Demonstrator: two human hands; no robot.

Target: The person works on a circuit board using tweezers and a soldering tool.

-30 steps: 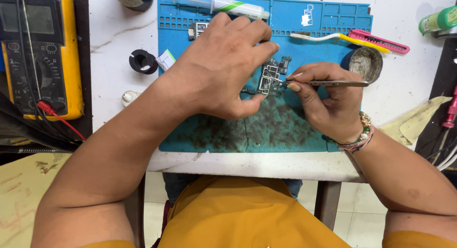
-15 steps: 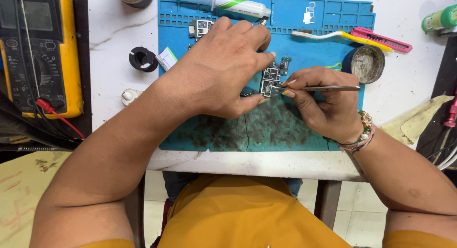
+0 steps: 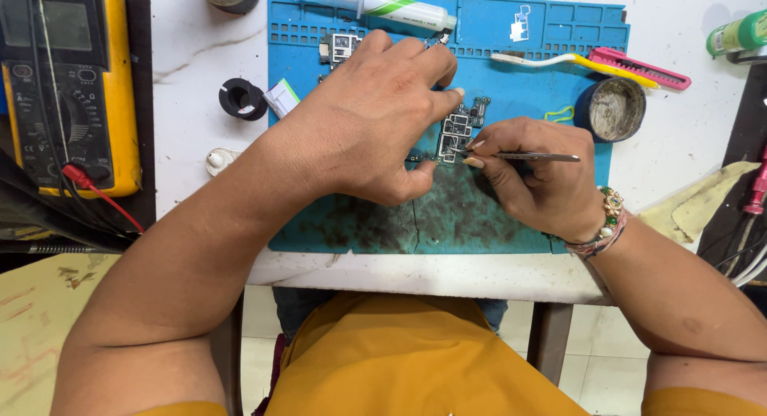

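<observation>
Blue work mat [image 3: 511, 216] on the white table [image 3: 192, 89], yellow multimeter [image 3: 68, 89] far left. Left hand [image 3: 375, 120] pressed flat over the small circuit board [image 3: 459, 132] mid-mat, fingers pinning its edge. Right hand [image 3: 535, 176] pinched shut on thin metal tweezers [image 3: 527, 156]; tip at the board, contact probably, too small to confirm.

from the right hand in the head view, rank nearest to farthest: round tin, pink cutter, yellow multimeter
1. Round tin: just above the right hand, on the blue mat's right edge.
2. Pink cutter: beyond the tin, upper right.
3. Yellow multimeter: far left, past the left hand.
</observation>
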